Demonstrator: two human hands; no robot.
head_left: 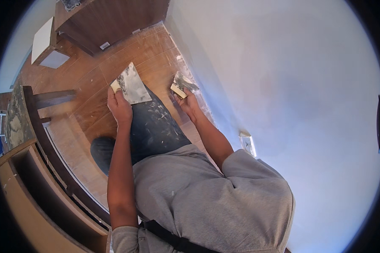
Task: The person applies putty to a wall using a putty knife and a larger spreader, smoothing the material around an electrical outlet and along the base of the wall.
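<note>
My left hand (120,106) is closed on the pale handle of a wide putty knife (134,87). Its broad metal blade is smeared with grey and white filler and lies over my dark trousers, which have pale splashes. Close to the wall, my right hand (190,104) grips a second, smaller putty knife (185,81) by its cream handle. Dark and whitish residue covers that blade, which points toward the foot of the wall (257,76). The two tools are apart from each other.
A white socket box (247,143) sits on the wall beside my right elbow. Ahead stands a brown wooden cabinet (114,23), with a small white-topped box unit (50,46) at its left. Wooden furniture with an open compartment (50,198) is at near left. The wooden floor (93,82) has pale dust.
</note>
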